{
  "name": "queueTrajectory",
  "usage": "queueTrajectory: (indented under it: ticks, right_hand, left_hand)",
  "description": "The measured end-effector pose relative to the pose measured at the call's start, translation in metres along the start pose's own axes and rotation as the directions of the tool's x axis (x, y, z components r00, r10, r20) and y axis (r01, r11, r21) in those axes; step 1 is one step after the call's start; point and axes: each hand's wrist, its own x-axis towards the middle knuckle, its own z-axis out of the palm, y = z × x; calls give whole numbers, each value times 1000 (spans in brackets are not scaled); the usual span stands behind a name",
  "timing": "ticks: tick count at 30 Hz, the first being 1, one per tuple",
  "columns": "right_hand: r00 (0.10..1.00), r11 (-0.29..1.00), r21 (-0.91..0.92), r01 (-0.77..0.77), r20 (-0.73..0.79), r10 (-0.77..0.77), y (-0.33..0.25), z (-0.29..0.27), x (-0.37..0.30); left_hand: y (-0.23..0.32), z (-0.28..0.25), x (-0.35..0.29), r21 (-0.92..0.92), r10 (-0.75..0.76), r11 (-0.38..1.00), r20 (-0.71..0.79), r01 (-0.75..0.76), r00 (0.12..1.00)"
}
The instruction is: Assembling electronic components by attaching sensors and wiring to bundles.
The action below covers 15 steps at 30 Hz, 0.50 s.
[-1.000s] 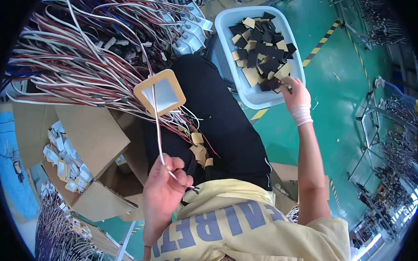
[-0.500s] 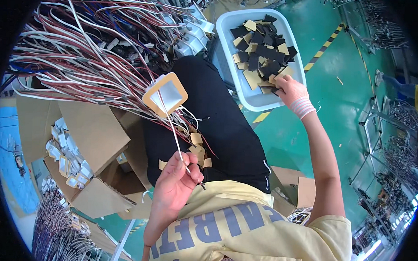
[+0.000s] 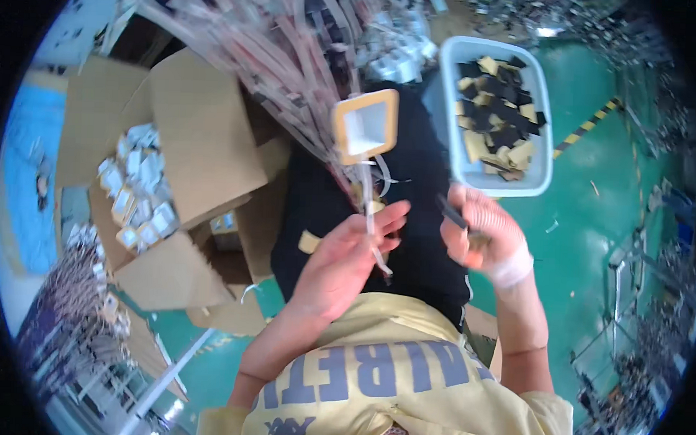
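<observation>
My left hand (image 3: 339, 255), bare and over my lap, has a thin white wire (image 3: 370, 211) between its thumb and fingers. The wire leads up to a white, square, hollow housing (image 3: 356, 133) with a tan rim, its opening facing me. In my right hand (image 3: 487, 228), which wears a light glove, a small black foam piece (image 3: 451, 212) is pinched between thumb and fingers. This hand is just below the white tub (image 3: 547, 167). Black and tan foam pieces (image 3: 505, 108) lie heaped in the tub.
A large bundle of white and red wires (image 3: 269, 69) spreads over the upper left, smeared by motion. At the left stands an open cardboard box (image 3: 205, 136) with many white housings (image 3: 142, 172) beside its flaps. A tan scrap (image 3: 309, 242) rests on my lap.
My right hand has come out of the tub toward my lap with a black foam piece. My left hand still holds the wire. The whole view has shifted.
</observation>
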Motion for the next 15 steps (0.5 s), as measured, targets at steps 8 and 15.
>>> queueTrajectory:
  ticks: [8, 15]
  right_hand:
    - [989, 997, 51, -52, 140, 45, 50, 57, 2]
    - [737, 407, -719, 563, 214, -642, 52, 70, -7]
  left_hand:
    - [-1, 0, -26, 316, 113, 941, 39, -120, 993]
    - [-3, -4, -28, 80, 131, 989, -51, -126, 990]
